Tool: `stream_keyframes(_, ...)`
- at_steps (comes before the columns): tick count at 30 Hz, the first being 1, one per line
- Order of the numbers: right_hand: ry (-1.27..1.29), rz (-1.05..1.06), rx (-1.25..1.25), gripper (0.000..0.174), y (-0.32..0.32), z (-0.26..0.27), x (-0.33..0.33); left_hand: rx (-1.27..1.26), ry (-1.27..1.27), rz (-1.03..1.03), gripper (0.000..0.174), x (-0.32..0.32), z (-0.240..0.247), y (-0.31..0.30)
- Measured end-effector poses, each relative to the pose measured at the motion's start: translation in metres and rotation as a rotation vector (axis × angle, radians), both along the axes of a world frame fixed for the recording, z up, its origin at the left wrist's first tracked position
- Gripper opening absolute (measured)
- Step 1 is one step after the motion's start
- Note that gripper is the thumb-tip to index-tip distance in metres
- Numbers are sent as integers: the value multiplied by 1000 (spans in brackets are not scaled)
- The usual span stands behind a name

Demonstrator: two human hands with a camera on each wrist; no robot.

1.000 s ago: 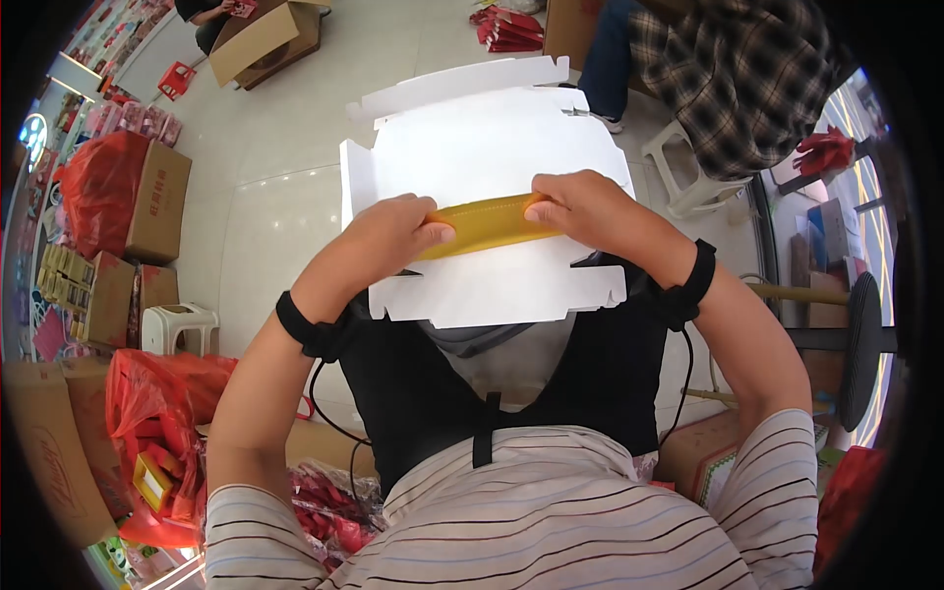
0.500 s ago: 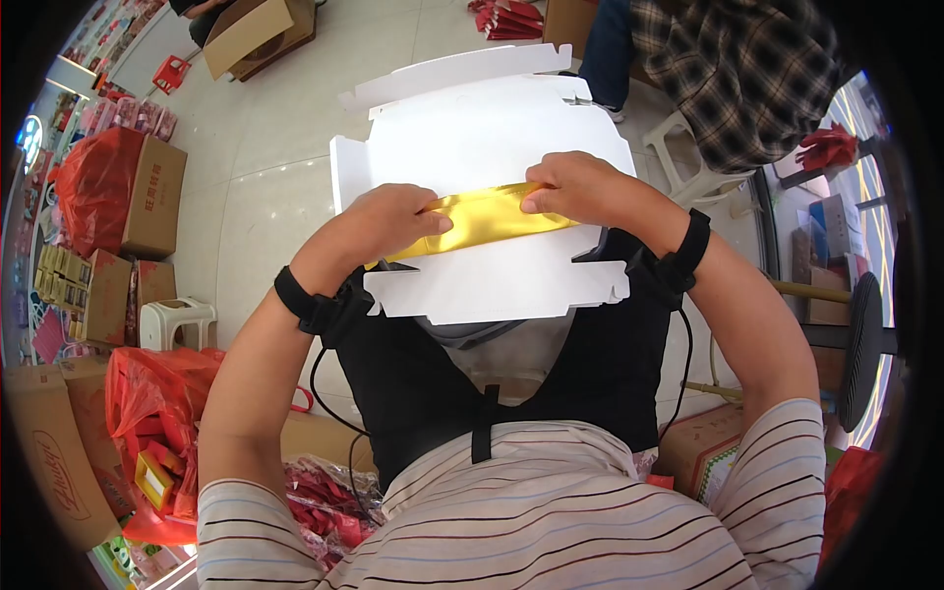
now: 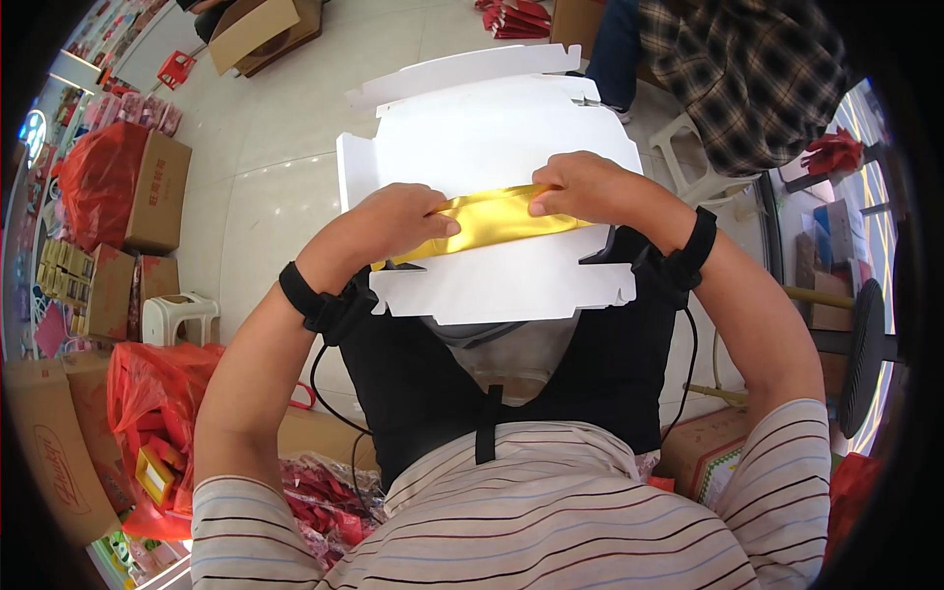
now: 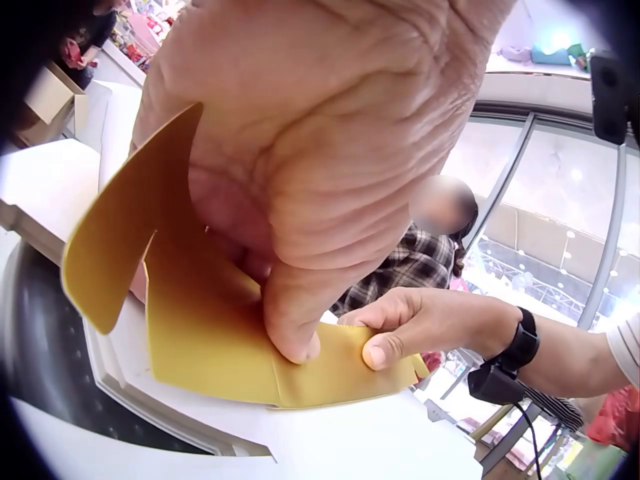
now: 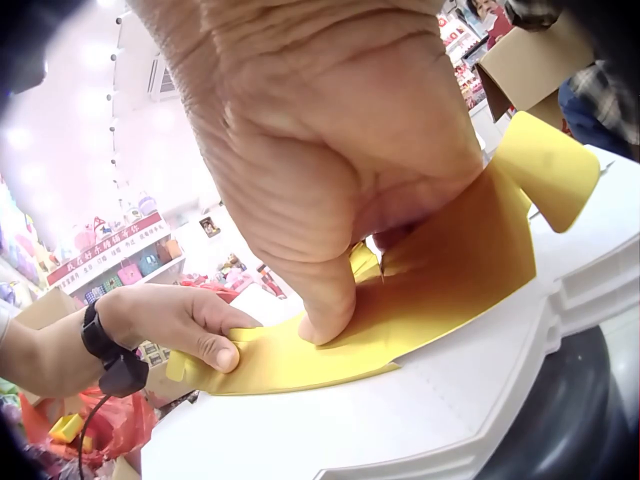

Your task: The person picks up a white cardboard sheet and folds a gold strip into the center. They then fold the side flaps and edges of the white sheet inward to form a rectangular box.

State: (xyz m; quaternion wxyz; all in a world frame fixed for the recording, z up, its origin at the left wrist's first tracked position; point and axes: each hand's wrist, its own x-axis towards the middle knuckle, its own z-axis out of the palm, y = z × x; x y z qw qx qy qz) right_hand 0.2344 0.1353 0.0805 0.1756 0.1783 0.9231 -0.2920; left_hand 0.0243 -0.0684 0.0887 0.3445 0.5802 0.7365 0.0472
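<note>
A shiny yellow card piece (image 3: 492, 218) spans the space between both hands, above a white cardboard sheet (image 3: 492, 128) lying over the person's lap. The left hand (image 3: 388, 224) pinches its left part, thumb on the near face and fingers behind. The right hand (image 3: 598, 192) pinches its right part in the same manner. Rounded flaps stand out at the ends of the yellow card (image 4: 210, 340) in the left wrist view. In the right wrist view the right thumb presses on the yellow card (image 5: 420, 290); the fingers behind it are largely hidden.
A white stool (image 3: 180, 320) and a red bag (image 3: 162, 393) are at the left, with cardboard boxes (image 3: 157, 197) behind. At the right are another white stool (image 3: 688, 162) and a person in a plaid shirt (image 3: 747, 79). An open carton (image 3: 265, 37) stands at the back left.
Since a second ago the yellow card has tilted, its face now shining brighter. Both hands still pinch it and have moved slightly, the right one a little farther from the body.
</note>
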Motion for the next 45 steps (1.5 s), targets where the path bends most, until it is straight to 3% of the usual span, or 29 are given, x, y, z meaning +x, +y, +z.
stream_keyframes(9,-22,29,91,38,-6,1,-1,32,99,-35,43,5,-3,0)
stream_keyframes(12,-38,47,126,40,-11,8,0,6,324,8,37,24,8,-2)
stream_keyframes(15,-17,49,127,41,-11,5,2,383,491,-145,38,31,-2,-13)
stream_keyframes(21,22,8,138,41,-14,5,4,530,335,-225,40,43,-11,-22)
stream_keyframes(24,256,-29,194,44,-22,15,20,554,377,-262,35,42,-14,-22)
stream_keyframes(27,522,199,377,43,-28,2,34,575,435,-291,27,44,-18,-22)
stream_keyframes(30,556,305,450,40,-32,-7,43,573,427,-287,21,42,-17,-20)
stream_keyframes(31,621,358,554,28,-33,-10,42,566,410,-280,20,41,-16,-20)
stream_keyframes(34,507,398,716,19,-41,-24,41,567,419,-289,22,43,-13,-22)
stream_keyframes(40,495,365,613,10,-40,-12,39,588,437,-275,21,42,-11,-22)
stream_keyframes(45,448,249,348,8,-49,2,54,459,141,-232,18,35,-4,-34)
